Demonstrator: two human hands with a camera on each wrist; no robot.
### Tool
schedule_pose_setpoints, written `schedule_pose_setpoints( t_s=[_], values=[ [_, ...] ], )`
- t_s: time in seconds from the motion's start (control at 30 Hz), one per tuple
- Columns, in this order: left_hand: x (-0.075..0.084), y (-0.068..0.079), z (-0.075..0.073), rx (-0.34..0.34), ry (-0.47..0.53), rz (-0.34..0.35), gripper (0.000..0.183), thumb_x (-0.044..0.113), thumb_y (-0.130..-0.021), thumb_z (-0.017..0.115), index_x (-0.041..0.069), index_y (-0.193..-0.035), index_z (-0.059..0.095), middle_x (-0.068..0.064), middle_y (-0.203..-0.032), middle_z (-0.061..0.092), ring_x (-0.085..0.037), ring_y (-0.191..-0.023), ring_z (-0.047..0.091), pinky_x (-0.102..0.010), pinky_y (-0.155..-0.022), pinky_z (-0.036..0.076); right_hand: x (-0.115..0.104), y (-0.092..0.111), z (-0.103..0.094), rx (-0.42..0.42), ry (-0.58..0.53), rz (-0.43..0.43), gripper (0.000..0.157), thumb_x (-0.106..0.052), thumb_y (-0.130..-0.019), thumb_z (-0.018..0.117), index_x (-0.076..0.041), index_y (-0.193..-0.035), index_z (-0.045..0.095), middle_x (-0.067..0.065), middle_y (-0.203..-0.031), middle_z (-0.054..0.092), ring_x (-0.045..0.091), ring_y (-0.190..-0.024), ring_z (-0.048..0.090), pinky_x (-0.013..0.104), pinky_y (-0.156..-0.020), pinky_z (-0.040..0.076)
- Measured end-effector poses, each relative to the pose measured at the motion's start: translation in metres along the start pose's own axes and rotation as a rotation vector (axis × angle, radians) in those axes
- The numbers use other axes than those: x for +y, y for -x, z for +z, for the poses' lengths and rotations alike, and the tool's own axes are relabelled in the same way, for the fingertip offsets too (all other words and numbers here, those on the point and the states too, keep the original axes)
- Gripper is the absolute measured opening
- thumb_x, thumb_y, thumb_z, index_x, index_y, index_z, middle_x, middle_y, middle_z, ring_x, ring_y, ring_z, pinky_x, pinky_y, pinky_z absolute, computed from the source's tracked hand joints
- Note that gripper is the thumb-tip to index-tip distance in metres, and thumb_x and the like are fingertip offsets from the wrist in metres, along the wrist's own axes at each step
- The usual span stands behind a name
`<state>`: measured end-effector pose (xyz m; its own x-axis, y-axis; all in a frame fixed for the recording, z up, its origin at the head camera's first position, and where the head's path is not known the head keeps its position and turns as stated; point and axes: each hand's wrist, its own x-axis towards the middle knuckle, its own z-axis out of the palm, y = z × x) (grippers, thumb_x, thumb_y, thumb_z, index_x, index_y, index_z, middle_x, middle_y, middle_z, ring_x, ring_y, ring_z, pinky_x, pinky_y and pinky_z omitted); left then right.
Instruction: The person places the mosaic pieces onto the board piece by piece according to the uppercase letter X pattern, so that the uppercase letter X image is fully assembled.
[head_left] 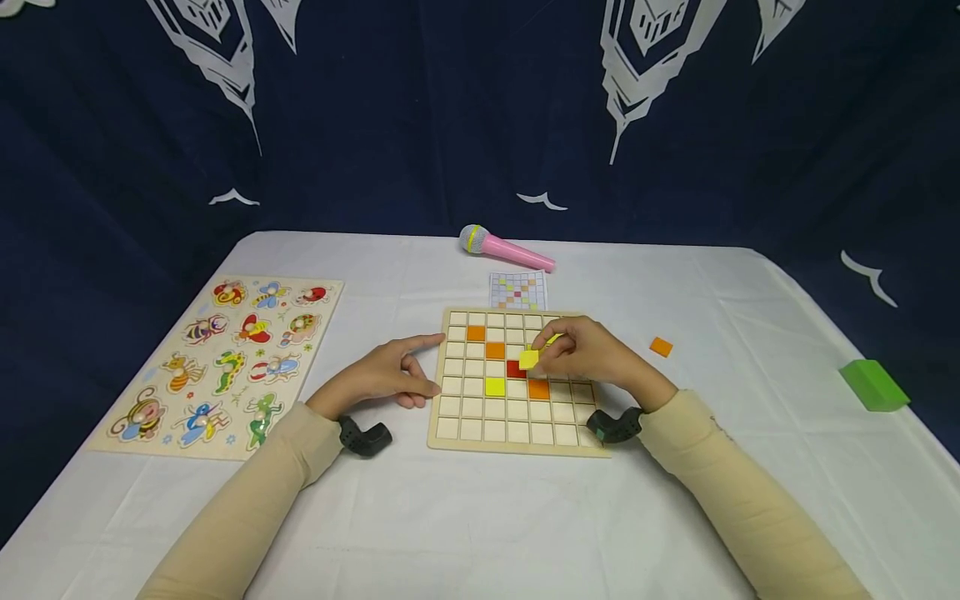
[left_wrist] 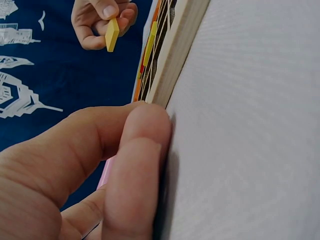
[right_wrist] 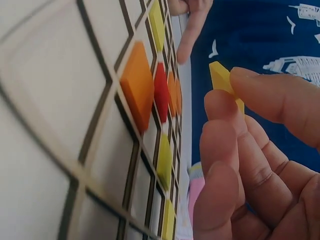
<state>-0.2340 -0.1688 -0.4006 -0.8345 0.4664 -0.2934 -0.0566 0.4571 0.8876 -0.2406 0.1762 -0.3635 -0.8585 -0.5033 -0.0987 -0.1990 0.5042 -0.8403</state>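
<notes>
A wooden grid board point(head_left: 517, 450) lies on the white table. Loose orange point(head_left: 538, 389), red point(head_left: 515, 368) and yellow point(head_left: 495, 387) square tiles sit in some of its cells. Above the board, my right hand point(head_left: 588, 354) pinches a yellow tile point(right_wrist: 219, 76) between thumb and fingertips, held clear of the surface in the right wrist view. A further yellow tile point(right_wrist: 164, 160) lies in the grid, partly hidden by that hand in the head view. Along the board's left edge rests my left hand point(head_left: 382, 371), index finger and thumb spread and touching the rim.
Behind the board lie a small pattern card point(head_left: 517, 290) and a pink toy microphone point(head_left: 517, 252). To the left is an insect picture puzzle point(head_left: 172, 350). A loose orange tile point(head_left: 661, 347) and a green block point(head_left: 874, 385) lie on the right.
</notes>
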Motion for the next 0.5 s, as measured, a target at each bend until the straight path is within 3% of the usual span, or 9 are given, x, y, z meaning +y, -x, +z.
schedule_pose_setpoints(
  t_s=[0.27,0.5],
  values=[
    [0.001,0.0,-0.001,-0.001,-0.002,0.0,0.092,0.003,-0.093,0.083,0.007,-0.17,0.033,-0.013,-0.087,0.071,-0.014,-0.067,0.073,-0.025,-0.064,0.064,-0.01,-0.003,0.018,-0.081,0.001,-0.053,0.022,-0.003,-0.092,0.082,0.003,-0.11,0.071,0.005,-0.087,0.08,0.016,-0.077,0.069,0.025,-0.073,0.053],
    [0.0,0.0,0.0,-0.008,0.005,0.004,0.092,0.004,-0.093,0.083,0.008,-0.17,0.033,-0.012,-0.087,0.072,-0.013,-0.066,0.072,-0.024,-0.063,0.064,-0.018,-0.008,0.032,-0.12,0.063,-0.093,0.018,-0.004,-0.088,0.085,-0.001,-0.101,0.073,-0.001,-0.081,0.077,0.012,-0.071,0.064,0.023,-0.07,0.051]
  ],
)
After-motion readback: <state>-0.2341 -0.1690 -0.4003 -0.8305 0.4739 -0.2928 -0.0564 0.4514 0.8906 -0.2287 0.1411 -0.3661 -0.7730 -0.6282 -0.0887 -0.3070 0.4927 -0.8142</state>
